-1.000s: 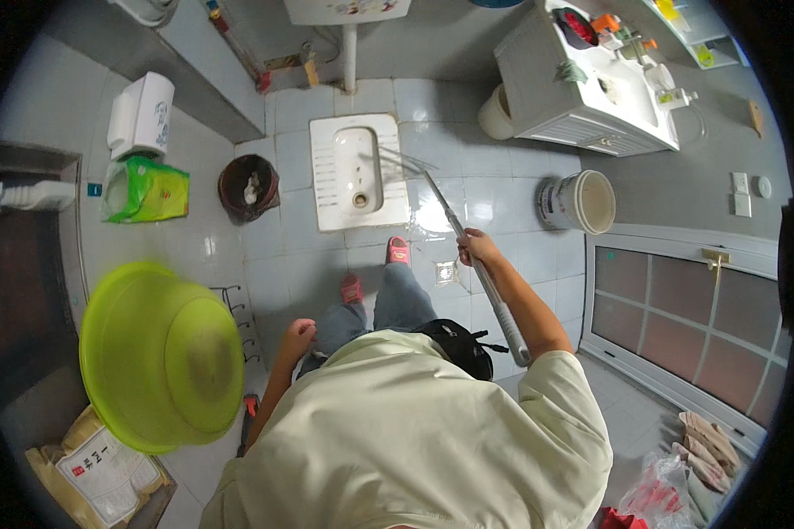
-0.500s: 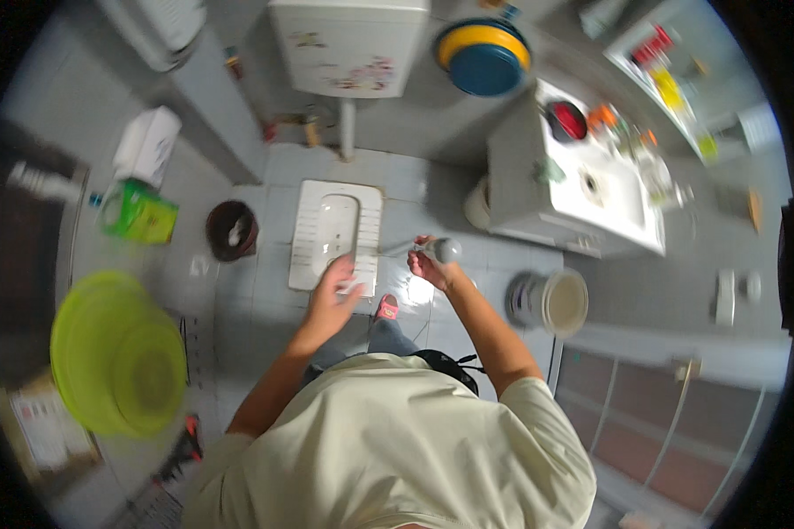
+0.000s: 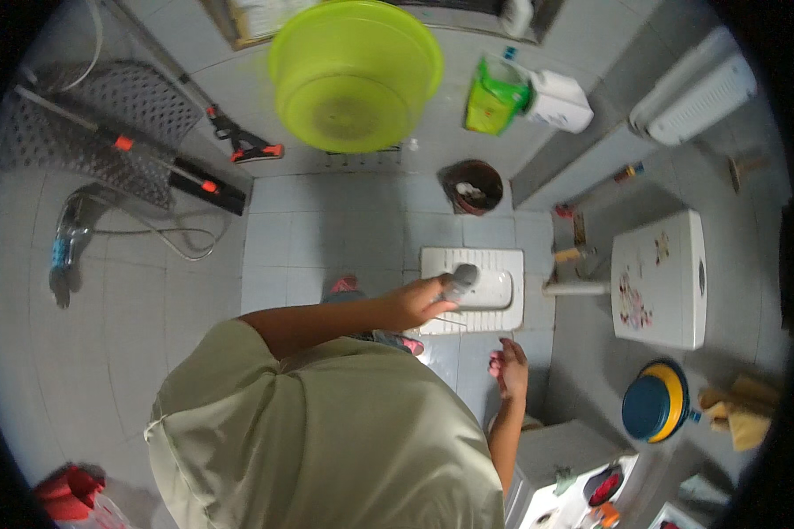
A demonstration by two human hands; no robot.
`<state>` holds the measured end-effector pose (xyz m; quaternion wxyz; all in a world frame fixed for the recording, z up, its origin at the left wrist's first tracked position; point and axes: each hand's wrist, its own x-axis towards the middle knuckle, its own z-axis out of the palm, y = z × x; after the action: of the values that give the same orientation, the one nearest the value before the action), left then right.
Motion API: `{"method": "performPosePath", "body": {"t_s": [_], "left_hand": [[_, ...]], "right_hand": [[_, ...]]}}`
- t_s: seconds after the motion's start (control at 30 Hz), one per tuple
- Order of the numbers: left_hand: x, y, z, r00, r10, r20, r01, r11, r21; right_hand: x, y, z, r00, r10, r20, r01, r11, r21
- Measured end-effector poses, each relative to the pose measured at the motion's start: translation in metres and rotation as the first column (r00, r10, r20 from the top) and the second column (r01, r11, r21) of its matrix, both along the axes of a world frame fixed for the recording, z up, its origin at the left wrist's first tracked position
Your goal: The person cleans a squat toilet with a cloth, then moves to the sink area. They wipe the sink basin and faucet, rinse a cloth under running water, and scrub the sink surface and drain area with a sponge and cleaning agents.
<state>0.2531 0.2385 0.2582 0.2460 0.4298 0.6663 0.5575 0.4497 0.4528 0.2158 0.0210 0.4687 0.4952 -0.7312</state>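
My left hand [image 3: 415, 304] is closed around a grey, cylindrical, round-ended object [image 3: 461, 280], its exact kind unclear. It is held up over the near left part of the white squat toilet pan [image 3: 434, 256]. A thin pale line shows below the hand, and I cannot tell whether it belongs to the object. To the right, my right hand [image 3: 510, 366] hangs over the floor tiles, apart from the object. Its fingers are loosely bent and separated, with nothing visible in them.
A green basin [image 3: 357, 79] is at the far wall, near a brown bin [image 3: 474, 187]. The white cistern [image 3: 660, 282] and blue-yellow basins [image 3: 657, 401] are on the right, the washbasin cabinet [image 3: 556, 458] at lower right. A floor squeegee [image 3: 243, 145] and a looped hose [image 3: 185, 251] lie left.
The view has swung to the left, bringing the green basin to the far side. The grey object has passed from my right hand to my left, and the right hand is now free.
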Motion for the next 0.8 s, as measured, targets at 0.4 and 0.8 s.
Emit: {"method": "performPosePath", "body": {"t_s": [0.4, 0.8], "left_hand": [[-0.279, -0.303, 0.078, 0.765, 0.628, 0.146, -0.641, 0.719, 0.268], [-0.504, -0.394, 0.114, 0.691, 0.722, -0.032, -0.681, 0.666, 0.305]], "right_hand": [[-0.119, -0.080, -0.016, 0.988, -0.139, -0.060, 0.139, 0.990, -0.010], [-0.264, -0.221, 0.038, 0.986, 0.124, -0.110, -0.117, 0.991, 0.069]]}}
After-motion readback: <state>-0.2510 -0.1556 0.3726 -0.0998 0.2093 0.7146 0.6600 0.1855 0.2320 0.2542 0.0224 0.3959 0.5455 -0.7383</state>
